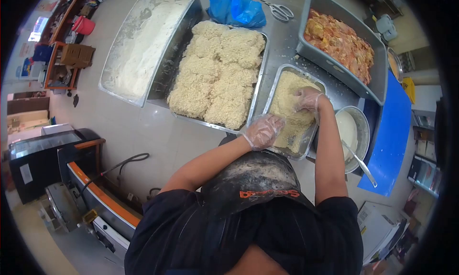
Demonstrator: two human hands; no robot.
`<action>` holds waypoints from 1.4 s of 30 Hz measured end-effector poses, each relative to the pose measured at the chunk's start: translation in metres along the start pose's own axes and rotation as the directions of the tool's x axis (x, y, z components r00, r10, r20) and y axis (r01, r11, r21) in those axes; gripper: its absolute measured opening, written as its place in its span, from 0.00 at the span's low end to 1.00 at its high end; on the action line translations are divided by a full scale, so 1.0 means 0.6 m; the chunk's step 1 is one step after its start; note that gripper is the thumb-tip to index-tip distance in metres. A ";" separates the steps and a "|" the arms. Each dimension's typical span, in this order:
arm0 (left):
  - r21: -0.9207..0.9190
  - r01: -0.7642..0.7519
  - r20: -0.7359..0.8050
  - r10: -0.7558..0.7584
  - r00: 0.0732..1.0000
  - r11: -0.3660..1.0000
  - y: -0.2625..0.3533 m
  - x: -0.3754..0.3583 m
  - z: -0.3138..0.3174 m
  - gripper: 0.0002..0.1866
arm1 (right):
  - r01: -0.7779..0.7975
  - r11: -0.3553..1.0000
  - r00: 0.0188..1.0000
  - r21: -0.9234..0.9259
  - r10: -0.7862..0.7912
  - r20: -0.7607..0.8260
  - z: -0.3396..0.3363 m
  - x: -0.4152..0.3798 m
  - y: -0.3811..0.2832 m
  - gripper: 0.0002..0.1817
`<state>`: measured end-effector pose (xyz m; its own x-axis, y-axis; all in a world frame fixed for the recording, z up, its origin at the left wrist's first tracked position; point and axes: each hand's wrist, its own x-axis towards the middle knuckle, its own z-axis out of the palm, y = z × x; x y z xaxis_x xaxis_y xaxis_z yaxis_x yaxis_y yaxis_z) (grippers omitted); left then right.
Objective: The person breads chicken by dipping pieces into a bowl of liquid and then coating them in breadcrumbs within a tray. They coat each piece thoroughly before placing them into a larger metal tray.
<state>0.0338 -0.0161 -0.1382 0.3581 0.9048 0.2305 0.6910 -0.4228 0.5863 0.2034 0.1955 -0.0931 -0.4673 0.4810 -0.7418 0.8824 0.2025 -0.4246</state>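
A metal tray of pale yellow crumbs point(288, 141) lies in front of me. My right hand point(308, 99), in a clear plastic glove, reaches into the crumbs with its fingers curled down; whatever it grips is hidden. At the tray's left edge is my left hand point(264, 131), also gloved, with its fingers bent over the crumbs and nothing clear to see in them. Left of it, a larger tray point(258, 91) holds several crumb-coated pieces point(220, 74) packed closely together.
A deep tub of white flour point(148, 41) stands at the left, a grey tub of raw marinated meat point(339, 45) at the upper right. Nearby are a bowl of white batter point(347, 131) with a spoon point(361, 166), scissors point(278, 10), a blue bag point(239, 10) and a blue board point(389, 136).
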 end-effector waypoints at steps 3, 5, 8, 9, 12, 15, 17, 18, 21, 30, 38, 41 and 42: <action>-0.047 -0.025 -0.052 0.023 0.998 0.999 -0.002 0.001 -0.003 0.19 | 0.067 0.997 0.997 0.049 -0.065 -0.042 -0.002 -0.038 -0.012 0.28; -0.089 0.013 -0.061 -0.018 0.998 0.996 -0.001 0.006 -0.004 0.19 | 0.231 0.967 0.955 -0.106 -0.246 -0.167 -0.016 -0.062 -0.016 0.25; -0.126 0.168 0.035 -0.165 0.986 0.978 0.018 0.024 -0.039 0.18 | 0.203 0.967 0.916 -0.155 -0.244 -0.320 -0.044 -0.156 -0.074 0.23; -0.129 0.184 0.012 -0.185 0.983 0.974 0.024 0.029 -0.044 0.19 | 0.183 0.961 0.904 -0.207 -0.247 -0.348 -0.044 -0.183 -0.088 0.22; -0.096 0.278 0.040 -0.276 0.960 0.956 0.034 0.046 -0.050 0.19 | 0.122 0.957 0.889 -0.264 -0.224 -0.400 -0.017 -0.236 -0.102 0.20; 0.041 0.440 0.258 -0.435 0.863 0.897 0.050 0.072 -0.052 0.19 | -0.046 0.981 0.926 -0.188 -0.029 -0.376 0.043 -0.219 -0.080 0.20; 0.144 0.529 0.396 -0.539 0.744 0.836 0.072 0.084 -0.053 0.19 | -0.226 0.963 0.927 -0.144 0.168 -0.334 0.120 -0.157 -0.032 0.21; 0.137 0.541 0.462 -0.537 0.706 0.830 0.076 0.086 -0.045 0.20 | -0.272 0.958 0.923 -0.088 0.234 -0.304 0.158 -0.129 -0.003 0.21; 0.081 0.599 0.585 -0.524 0.619 0.797 0.084 0.088 -0.028 0.24 | -0.208 0.966 0.895 0.153 0.251 -0.369 0.233 -0.118 0.001 0.21; -0.017 0.446 -0.220 -0.438 0.871 0.895 0.074 0.110 -0.054 0.28 | -0.094 0.995 0.771 -0.045 0.045 -0.635 0.166 -0.126 -0.022 0.33; -0.054 0.136 -0.025 -0.138 0.990 0.989 0.032 0.028 -0.046 0.16 | -0.050 0.911 0.693 -0.409 -0.263 -0.671 0.151 0.014 -0.040 0.38; 0.067 0.049 0.235 -0.063 0.970 0.997 0.023 0.005 -0.031 0.19 | -0.041 0.895 0.652 -0.444 -0.312 -0.690 0.158 0.046 -0.035 0.37; 0.079 0.013 0.245 -0.032 0.969 0.997 0.024 0.003 -0.032 0.19 | -0.022 0.894 0.635 -0.447 -0.333 -0.697 0.156 0.052 -0.037 0.36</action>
<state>0.0323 -0.0196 -0.1143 0.4791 0.8776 0.0143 0.7427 -0.4140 0.5263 0.1641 0.1261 -0.1551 -0.5525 0.8329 0.0324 0.8237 0.5516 -0.1313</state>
